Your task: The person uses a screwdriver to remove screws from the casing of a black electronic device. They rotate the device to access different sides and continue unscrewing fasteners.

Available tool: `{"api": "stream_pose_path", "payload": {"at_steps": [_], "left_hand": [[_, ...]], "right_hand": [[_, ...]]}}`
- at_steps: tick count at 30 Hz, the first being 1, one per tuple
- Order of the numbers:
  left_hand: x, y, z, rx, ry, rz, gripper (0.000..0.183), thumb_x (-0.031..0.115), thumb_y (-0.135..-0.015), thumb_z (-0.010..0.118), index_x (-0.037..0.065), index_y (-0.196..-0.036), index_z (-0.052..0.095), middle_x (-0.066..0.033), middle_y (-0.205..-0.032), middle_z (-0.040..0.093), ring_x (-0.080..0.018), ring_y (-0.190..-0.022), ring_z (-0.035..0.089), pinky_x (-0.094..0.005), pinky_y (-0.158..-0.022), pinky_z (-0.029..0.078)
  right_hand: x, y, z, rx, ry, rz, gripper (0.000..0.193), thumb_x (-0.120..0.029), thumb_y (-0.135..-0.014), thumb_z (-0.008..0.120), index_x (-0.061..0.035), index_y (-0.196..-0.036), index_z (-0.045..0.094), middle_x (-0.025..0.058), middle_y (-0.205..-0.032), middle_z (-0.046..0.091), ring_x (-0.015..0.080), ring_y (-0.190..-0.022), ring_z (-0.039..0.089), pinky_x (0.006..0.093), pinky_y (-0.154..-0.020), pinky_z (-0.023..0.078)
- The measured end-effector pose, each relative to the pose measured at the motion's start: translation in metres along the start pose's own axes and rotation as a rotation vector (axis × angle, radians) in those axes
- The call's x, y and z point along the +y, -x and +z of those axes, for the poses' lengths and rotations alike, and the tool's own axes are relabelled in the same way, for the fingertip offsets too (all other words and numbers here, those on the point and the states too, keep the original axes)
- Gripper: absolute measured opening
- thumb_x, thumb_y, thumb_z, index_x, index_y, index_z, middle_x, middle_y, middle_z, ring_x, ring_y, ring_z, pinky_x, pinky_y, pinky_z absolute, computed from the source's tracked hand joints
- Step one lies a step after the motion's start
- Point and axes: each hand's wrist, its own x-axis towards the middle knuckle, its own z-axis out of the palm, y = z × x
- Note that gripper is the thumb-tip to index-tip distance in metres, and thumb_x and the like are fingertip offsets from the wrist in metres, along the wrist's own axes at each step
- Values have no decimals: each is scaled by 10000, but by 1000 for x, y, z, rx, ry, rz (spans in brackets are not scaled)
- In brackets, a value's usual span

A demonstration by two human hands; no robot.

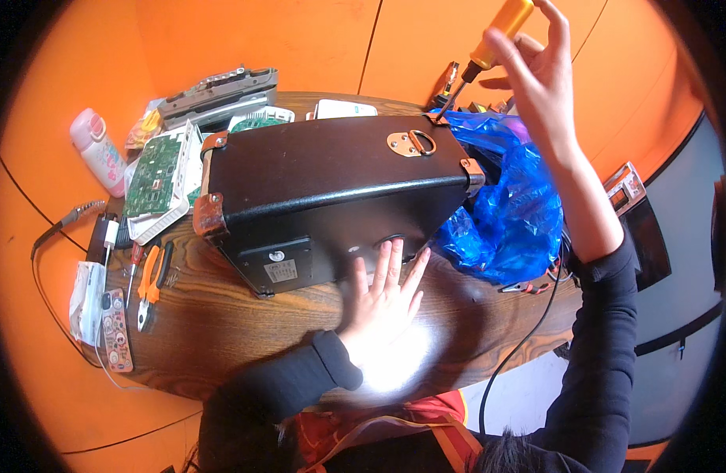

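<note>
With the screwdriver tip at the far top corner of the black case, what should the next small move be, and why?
Probably turn the yellow-handled screwdriver in place: the right hand grips its handle, its tip sits at the black box-shaped case corner, and the left hand lies flat against the case's near face, bracing it.

Black long sleeves, prob. knit cuffs

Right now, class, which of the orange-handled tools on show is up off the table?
The yellow-orange screwdriver gripped by the right hand, tip at the black case's corner. The orange-handled pliers lie flat on the wooden table.
</note>
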Motion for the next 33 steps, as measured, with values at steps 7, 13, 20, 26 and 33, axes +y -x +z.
{"api": "stream_pose_path", "payload": {"at_steps": [7, 13, 20, 26, 33], "left_hand": [[0, 0, 0, -14, -15, -9, 674, 351, -839, 528, 235, -1425, 217, -314, -1412, 113, -435, -1340, 63, -682, -980, 102], [0, 0, -2, -7, -8, -11, 687, 325, -821, 545, 236, -1422, 224, -315, -1411, 113, -436, -1340, 67, -679, -979, 117], [-2, 0, -3, -33, 30, -10, 696, 282, -806, 567, 192, -1414, 241, -304, -1424, 81, -422, -1349, 43, -675, -982, 118], [-2, -1, -4, -32, 19, 0, 645, 267, -793, 573, 159, -1377, 323, -301, -1420, 112, -407, -1354, 34, -667, -990, 98], [-2, 0, -7, 62, -26, 10, 593, 270, -787, 549, 91, -1331, 396, -241, -1436, 193, -352, -1361, 114, -582, -994, 228]], "right_hand": [[-55, -46, 6, -181, 1137, -137, 328, -222, -873, 572, 25, -657, 567, 100, -514, 504, 154, -435, 452, 290, -410, 339], [-49, -68, 22, -401, 1124, -277, 287, -163, -827, 532, 55, -645, 578, 201, -593, 577, 287, -501, 564, 348, -468, 427], [-30, -102, 11, -683, 942, -285, 281, -221, -846, 517, 23, -709, 535, 93, -521, 435, 141, -495, 444, 320, -478, 386], [-46, -116, 4, -915, 1311, -20, 395, -386, -857, 562, -14, -735, 615, 54, -528, 500, 133, -475, 451, 324, -454, 372], [-70, -119, 11, -1117, 1173, 356, 283, -320, -799, 659, -38, -784, 646, 50, -617, 607, 122, -514, 517, 268, -478, 417]]}}
